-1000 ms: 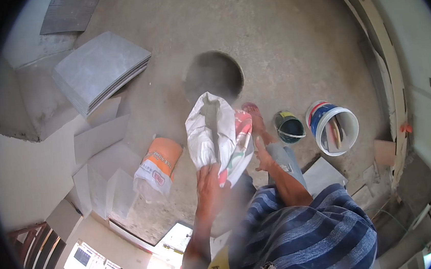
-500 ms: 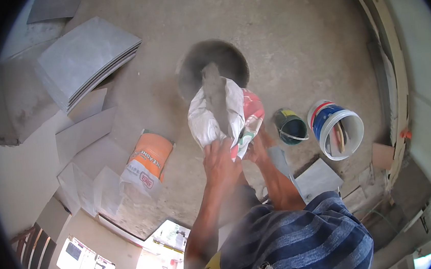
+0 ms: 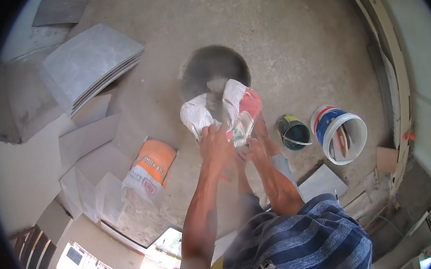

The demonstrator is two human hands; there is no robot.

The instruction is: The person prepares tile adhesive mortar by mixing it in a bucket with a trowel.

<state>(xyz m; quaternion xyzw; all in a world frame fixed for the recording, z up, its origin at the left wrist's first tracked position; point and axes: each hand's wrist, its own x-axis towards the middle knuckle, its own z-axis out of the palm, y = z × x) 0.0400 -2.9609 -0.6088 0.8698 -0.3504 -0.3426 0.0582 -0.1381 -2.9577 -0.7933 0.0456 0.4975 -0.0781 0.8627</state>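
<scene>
Grey powder point(image 3: 216, 99) runs out of the mouth of a white, red and green sack point(image 3: 239, 104) into a round dark tub point(image 3: 217, 65) on the floor. Dust blurs the tub's inside. On the left side of the sack, my left hand point(image 3: 213, 144) is closed on its edge. My right hand point(image 3: 253, 146) grips the lower right part of the sack, close beside the left one.
An orange and white bag point(image 3: 151, 163) lies to the left. Grey tiles point(image 3: 93, 60) are stacked at the upper left. A dark green bucket point(image 3: 293, 133) and a white and blue bucket point(image 3: 357, 140) with items inside stand to the right.
The sack's left side has shifted a little left and looks more crumpled. Both hands are still on it, slightly farther apart. Less powder shows in the sack's opening.
</scene>
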